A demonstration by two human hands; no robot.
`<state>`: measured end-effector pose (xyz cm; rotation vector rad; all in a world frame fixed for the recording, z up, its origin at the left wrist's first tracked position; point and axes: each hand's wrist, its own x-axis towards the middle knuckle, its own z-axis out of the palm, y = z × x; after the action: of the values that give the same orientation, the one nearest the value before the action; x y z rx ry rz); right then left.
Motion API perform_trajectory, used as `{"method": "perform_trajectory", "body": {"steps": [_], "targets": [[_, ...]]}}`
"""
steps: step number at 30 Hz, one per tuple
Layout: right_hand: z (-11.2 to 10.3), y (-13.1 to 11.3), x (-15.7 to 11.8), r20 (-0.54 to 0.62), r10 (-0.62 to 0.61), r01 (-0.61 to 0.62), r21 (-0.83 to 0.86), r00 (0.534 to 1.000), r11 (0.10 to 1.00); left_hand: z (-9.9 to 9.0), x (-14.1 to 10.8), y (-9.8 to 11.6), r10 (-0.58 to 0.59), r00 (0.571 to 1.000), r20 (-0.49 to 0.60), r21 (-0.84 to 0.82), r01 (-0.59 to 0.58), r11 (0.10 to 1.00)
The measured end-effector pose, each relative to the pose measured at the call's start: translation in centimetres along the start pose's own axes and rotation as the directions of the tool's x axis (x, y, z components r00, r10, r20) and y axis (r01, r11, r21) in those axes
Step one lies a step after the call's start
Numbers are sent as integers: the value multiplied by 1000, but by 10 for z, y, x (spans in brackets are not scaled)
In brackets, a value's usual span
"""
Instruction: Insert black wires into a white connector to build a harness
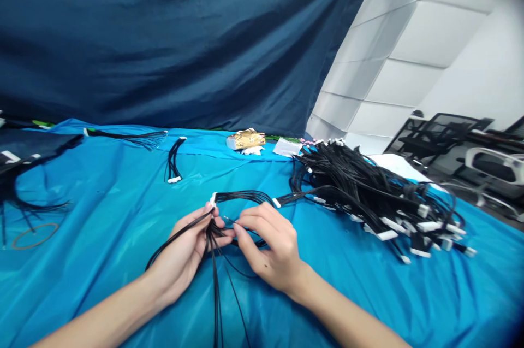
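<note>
Low in the middle of the view, my left hand (186,247) is closed around a black wire harness (241,195) near its white connector (213,199). From that connector some wires loop right, and others hang loose below the fingers. Beside it, my right hand (272,244) pinches a single thin black wire between thumb and forefinger. A small metal-looking tip (227,219) shows just left of those fingertips. The far end of the pinched wire cannot be traced.
A large heap of black cable harnesses (360,189) with white connectors lies to the right. Behind stand a short harness (175,159), a longer harness (126,136), a gold packet (248,139) and a white packet (287,147). More harnesses (20,173) and a rubber band (35,236) lie left on the blue cloth (123,217).
</note>
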<state>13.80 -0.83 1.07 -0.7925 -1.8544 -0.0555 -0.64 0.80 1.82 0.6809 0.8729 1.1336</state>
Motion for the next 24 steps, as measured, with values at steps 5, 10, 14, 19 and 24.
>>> {"method": "perform_trajectory", "body": {"steps": [5, 10, 14, 19, 24], "targets": [[1, 2, -2, 28, -8, 8, -5, 1000, 1000, 0, 2, 0, -1, 1000, 1, -27, 1, 1000], [1, 3, -2, 36, -18, 19, -21, 999, 1000, -4, 4, -3, -25, 1000, 18, -39, 26, 999], [1, 3, -1, 43, -1, 1, -9, 999, 1000, -5, 4, -5, -27, 999, 28, -20, 28, 999], [-1, 3, 0, 52, -5, 2, 43, 999, 999, -4, 6, -1, -1, 1000, 6, 6, 1, 1000], [1, 3, -1, 77, -9, 5, 52, 997, 999, -7, 6, 3, 28, 1000, 14, 11, -28, 1000]]}}
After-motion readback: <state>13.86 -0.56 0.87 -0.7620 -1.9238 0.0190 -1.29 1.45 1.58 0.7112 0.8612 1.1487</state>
